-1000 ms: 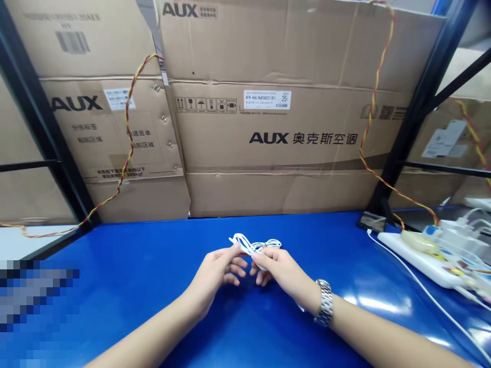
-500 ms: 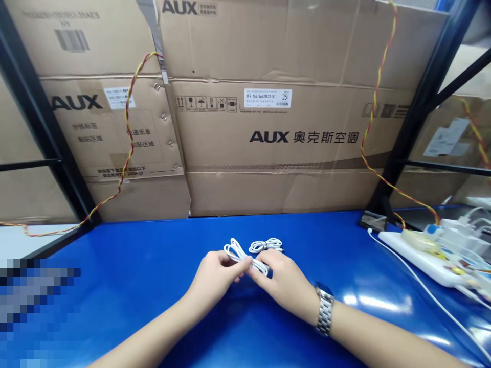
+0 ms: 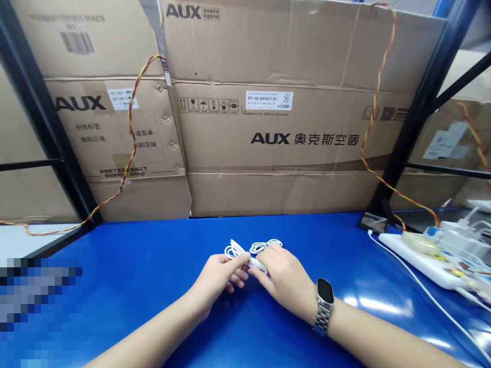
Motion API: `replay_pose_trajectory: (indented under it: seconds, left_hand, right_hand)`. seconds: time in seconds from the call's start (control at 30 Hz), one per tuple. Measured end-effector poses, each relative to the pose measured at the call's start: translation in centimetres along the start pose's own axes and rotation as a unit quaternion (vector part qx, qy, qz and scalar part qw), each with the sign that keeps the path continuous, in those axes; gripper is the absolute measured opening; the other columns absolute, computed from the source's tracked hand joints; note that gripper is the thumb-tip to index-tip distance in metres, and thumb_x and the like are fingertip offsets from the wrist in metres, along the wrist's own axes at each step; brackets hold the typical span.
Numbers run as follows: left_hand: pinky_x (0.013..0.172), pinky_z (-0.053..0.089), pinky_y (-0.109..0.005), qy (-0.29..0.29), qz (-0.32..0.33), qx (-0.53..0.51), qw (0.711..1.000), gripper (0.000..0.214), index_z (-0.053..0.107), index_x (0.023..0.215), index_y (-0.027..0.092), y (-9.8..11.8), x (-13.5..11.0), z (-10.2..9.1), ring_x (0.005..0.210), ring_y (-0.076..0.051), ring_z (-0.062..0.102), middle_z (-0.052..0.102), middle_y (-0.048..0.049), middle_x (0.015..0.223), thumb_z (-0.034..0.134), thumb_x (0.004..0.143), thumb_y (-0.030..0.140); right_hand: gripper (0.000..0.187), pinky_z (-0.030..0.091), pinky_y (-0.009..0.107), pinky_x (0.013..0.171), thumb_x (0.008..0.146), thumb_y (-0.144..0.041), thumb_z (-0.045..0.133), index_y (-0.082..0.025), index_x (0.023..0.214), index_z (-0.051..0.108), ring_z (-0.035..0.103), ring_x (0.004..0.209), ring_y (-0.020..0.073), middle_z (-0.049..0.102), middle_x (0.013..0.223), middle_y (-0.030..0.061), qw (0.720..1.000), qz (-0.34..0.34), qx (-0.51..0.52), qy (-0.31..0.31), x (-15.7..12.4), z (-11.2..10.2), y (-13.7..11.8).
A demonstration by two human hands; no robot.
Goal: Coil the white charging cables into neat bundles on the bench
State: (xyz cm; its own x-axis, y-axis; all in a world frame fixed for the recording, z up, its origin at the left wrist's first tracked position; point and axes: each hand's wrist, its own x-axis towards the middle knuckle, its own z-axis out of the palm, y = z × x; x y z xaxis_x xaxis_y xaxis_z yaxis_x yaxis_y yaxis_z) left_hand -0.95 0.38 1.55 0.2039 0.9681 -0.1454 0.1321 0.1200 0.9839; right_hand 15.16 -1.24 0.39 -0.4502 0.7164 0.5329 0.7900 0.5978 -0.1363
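A coiled white cable (image 3: 245, 253) lies in two loops between my hands, just above the blue tabletop. My left hand (image 3: 217, 278) pinches the near loop between thumb and fingers. My right hand (image 3: 284, 276) presses on the cable from the other side, its fingers reaching the far loop. The cable's ends are hidden by my fingers or the coil. A metal-strap smartwatch (image 3: 324, 306) sits on my right wrist.
The glossy blue table (image 3: 123, 271) runs under my arms. On the right, a white board (image 3: 422, 263) carries power adapters and wires, with a white cable (image 3: 418, 291) trailing forward. Cardboard AUX boxes (image 3: 276, 148) in a black shelf frame (image 3: 406, 138) stand behind.
The white cable has spread from a tight bundle into two separate loops. My hands have stayed close together, and my right wrist has turned so the watch face shows.
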Motion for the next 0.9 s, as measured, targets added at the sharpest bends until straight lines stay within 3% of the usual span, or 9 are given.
replay_pose_trajectory:
  seconds: [0.1, 0.2, 0.33, 0.43, 0.53, 0.67, 0.77, 0.9]
  left_hand:
    - [0.043, 0.037, -0.019, 0.010, -0.031, -0.048, 0.998, 0.043, 0.064, 0.068, 0.011, 0.0, 0.4, -0.7, 0.049, -0.012, 0.056, 0.063, -0.0043, 0.059, 0.063, 0.060, 0.053]
    - [0.046, 0.040, -0.019, 0.058, -0.039, -0.092, 0.993, 0.042, 0.065, 0.075, 0.011, 0.1, 1.2, -2.1, 0.051, -0.010, 0.057, 0.065, -0.0041, 0.065, 0.067, 0.058, 0.049]
    - [0.045, 0.043, -0.018, 0.161, -0.053, -0.127, 0.977, 0.044, 0.063, 0.078, 0.009, 0.4, 2.8, -4.2, 0.050, -0.009, 0.057, 0.066, -0.0061, 0.072, 0.071, 0.055, 0.046]
    - [0.042, 0.043, -0.017, 0.182, -0.057, -0.132, 0.973, 0.041, 0.060, 0.080, 0.009, 0.4, 3.7, -5.2, 0.047, -0.007, 0.057, 0.067, -0.0074, 0.076, 0.068, 0.061, 0.044]
    - [0.048, 0.048, -0.019, 0.147, -0.053, -0.141, 0.978, 0.034, 0.059, 0.084, 0.009, 0.5, 4.2, -5.3, 0.056, -0.012, 0.063, 0.068, -0.0117, 0.085, 0.063, 0.069, 0.039]
    - [0.066, 0.053, -0.028, 0.048, -0.035, -0.154, 0.986, 0.033, 0.057, 0.094, 0.009, 0.6, 4.1, -4.5, 0.080, -0.022, 0.066, 0.066, -0.0167, 0.098, 0.064, 0.069, 0.031]
    - [0.069, 0.053, -0.029, 0.011, -0.025, -0.133, 0.991, 0.039, 0.055, 0.100, 0.009, 0.3, 3.5, -3.6, 0.081, -0.022, 0.065, 0.065, -0.0179, 0.100, 0.065, 0.069, 0.031]
    - [0.068, 0.052, -0.028, -0.012, -0.002, -0.075, 0.997, 0.039, 0.057, 0.099, 0.008, -0.2, 2.5, -2.3, 0.077, -0.020, 0.065, 0.066, -0.0160, 0.093, 0.064, 0.068, 0.029]
  right_hand:
    - [0.020, 0.038, 0.032, 0.069, 0.084, -0.034, 0.045, -0.018, 0.083, 0.057, 0.050, 0.079, 0.0202, 0.059, 0.081, 0.0063, 0.995, 0.042, 0.085, -0.012, 0.3, -0.2, 0.2]
    - [0.022, 0.040, 0.031, 0.073, 0.084, -0.036, 0.045, -0.020, 0.091, 0.057, 0.052, 0.082, 0.0181, 0.058, 0.087, 0.0045, 0.983, 0.092, 0.161, 0.014, 0.9, -0.4, 1.2]
    - [0.017, 0.041, 0.029, 0.072, 0.083, -0.029, 0.045, -0.019, 0.091, 0.056, 0.053, 0.079, 0.0161, 0.055, 0.088, 0.0041, 0.965, 0.171, 0.188, 0.062, 1.6, -0.5, 3.5]
    - [0.016, 0.042, 0.027, 0.071, 0.081, -0.021, 0.042, -0.019, 0.088, 0.056, 0.053, 0.076, 0.0142, 0.054, 0.086, 0.0031, 0.959, 0.217, 0.170, 0.060, 1.9, -0.1, 4.9]
    - [0.020, 0.041, 0.025, 0.070, 0.079, -0.016, 0.041, -0.018, 0.091, 0.057, 0.053, 0.076, 0.0133, 0.053, 0.087, 0.0035, 0.962, 0.234, 0.134, 0.038, 2.0, 0.6, 5.8]
    - [0.026, 0.038, 0.030, 0.074, 0.076, -0.012, 0.043, -0.018, 0.096, 0.058, 0.052, 0.081, 0.0174, 0.054, 0.088, 0.0059, 0.968, 0.233, 0.093, 0.017, 1.8, 1.4, 6.3]
    - [0.029, 0.034, 0.035, 0.077, 0.074, -0.012, 0.047, -0.017, 0.100, 0.060, 0.049, 0.088, 0.0226, 0.054, 0.091, 0.0090, 0.972, 0.229, 0.056, -0.001, 1.5, 1.7, 6.2]
    - [0.018, 0.032, 0.035, 0.076, 0.075, -0.018, 0.052, -0.018, 0.089, 0.062, 0.048, 0.088, 0.0234, 0.053, 0.089, 0.0090, 0.975, 0.220, 0.028, -0.018, 1.5, 1.5, 5.6]
